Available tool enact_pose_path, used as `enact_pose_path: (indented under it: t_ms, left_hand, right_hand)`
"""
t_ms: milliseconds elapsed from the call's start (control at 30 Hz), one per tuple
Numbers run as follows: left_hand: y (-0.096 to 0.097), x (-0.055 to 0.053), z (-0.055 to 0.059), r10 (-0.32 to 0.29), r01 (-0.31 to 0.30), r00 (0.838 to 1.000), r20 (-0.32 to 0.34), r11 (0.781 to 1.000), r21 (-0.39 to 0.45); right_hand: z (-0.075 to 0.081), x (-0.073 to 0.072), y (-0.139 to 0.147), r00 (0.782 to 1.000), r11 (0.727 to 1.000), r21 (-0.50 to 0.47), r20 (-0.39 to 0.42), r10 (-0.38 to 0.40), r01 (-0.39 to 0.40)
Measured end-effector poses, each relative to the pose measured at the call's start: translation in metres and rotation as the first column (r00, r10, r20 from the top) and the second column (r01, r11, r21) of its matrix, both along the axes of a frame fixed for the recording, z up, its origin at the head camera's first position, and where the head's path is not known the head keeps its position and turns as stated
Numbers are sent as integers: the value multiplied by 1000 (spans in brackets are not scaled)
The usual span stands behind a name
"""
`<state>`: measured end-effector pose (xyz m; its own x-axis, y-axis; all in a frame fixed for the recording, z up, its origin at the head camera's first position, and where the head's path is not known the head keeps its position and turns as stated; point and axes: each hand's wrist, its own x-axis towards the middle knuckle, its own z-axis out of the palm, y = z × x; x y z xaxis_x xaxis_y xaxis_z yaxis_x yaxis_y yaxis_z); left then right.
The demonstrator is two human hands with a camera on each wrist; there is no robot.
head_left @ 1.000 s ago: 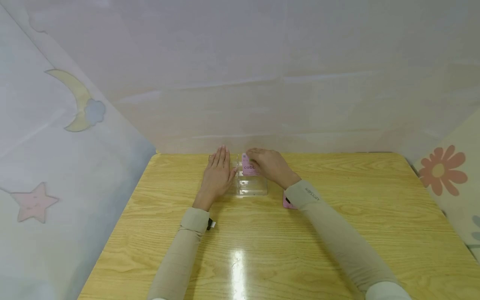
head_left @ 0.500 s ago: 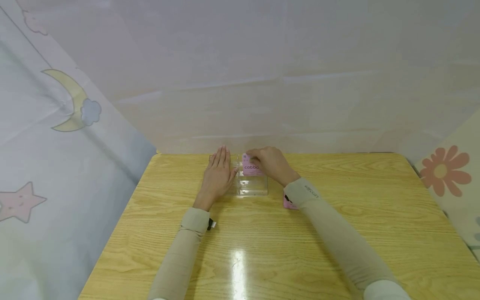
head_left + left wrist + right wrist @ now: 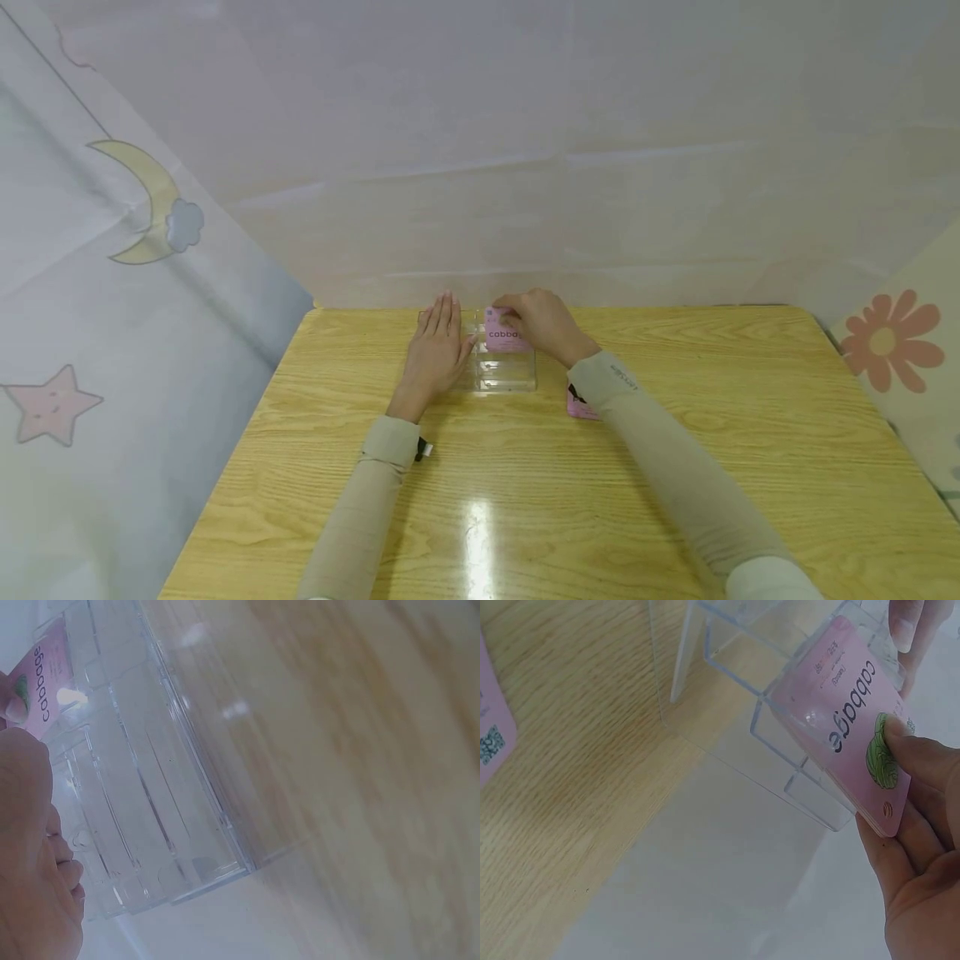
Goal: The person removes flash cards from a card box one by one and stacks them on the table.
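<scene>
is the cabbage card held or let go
Held: the right hand pinches the cabbage card near its vegetable picture. Whether the card sits in the clear rack, I cannot tell.

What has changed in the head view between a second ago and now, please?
The right hand has shifted slightly up and to the right, uncovering more of the lettering on the pink cabbage card, which it still grips. The star print also shows a little farther left. The left hand and clear rack stayed put.
</scene>
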<state>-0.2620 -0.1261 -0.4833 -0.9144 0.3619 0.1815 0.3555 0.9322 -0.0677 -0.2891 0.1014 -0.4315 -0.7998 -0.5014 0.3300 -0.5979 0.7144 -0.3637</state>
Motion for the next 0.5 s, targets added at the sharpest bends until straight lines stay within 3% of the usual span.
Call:
enact_pose_path:
  t_ms: [500]
  left_hand:
    - [0,0,1,-5,5,1000,-3,1000,-5]
  right_hand:
    - [13,-4,-1,998,999,46,61,13,-16]
